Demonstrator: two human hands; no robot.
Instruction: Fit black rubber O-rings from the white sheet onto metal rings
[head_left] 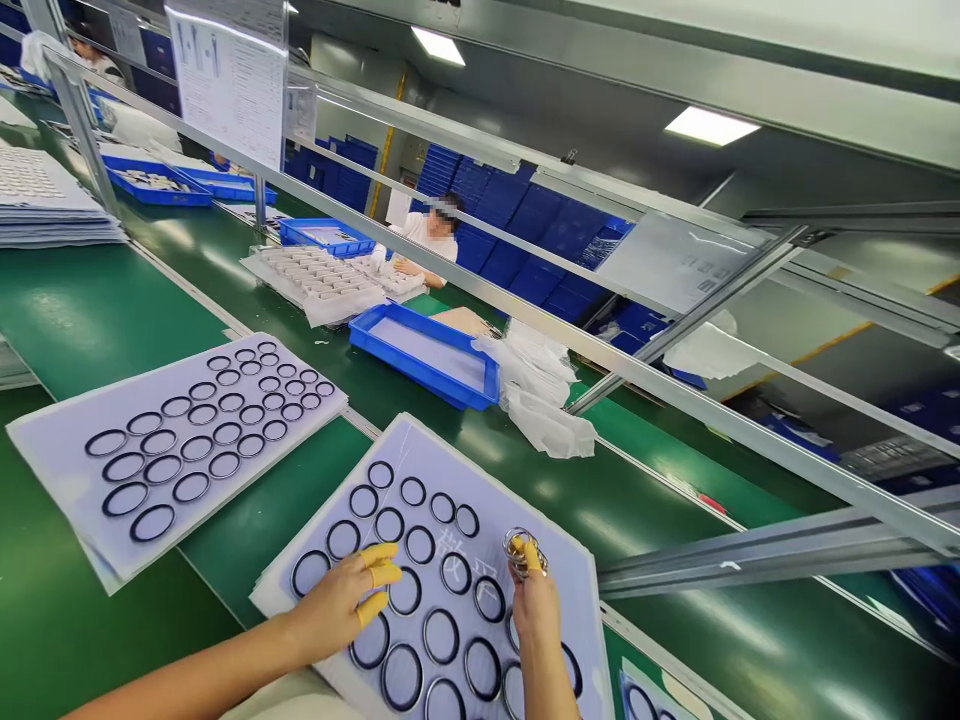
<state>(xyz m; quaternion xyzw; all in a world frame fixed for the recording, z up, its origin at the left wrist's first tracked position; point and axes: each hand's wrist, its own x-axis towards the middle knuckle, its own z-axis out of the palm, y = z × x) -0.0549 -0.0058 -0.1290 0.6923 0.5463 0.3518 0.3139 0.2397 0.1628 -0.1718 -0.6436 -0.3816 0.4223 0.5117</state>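
Metal rings [514, 545] are pinched in the right hand [536, 598], while the left hand [346, 598] is held loosely spread over black rings [426, 640] laid out on the sheet [457, 465] beneath both hands.

bright, cool light comes from overhead, where the ceiling lamps [712, 126] burn out to flat white while the ceiling around them stays dim. the glossy green tabletop [622, 510] returns soft streaks of glare, strongest toward its near right corner. shadows on the white sheets [480, 480] are faint. small glints sit on the metal rings [517, 545], which look reasonably sharp. a hanging sheet [225, 80] is washed pale, its print hard to read. beyond the tabletop's right edge things darken and smear. wide-angle stretch slants the rails [480, 290]; pixelation masks a person [435, 238] opposite.
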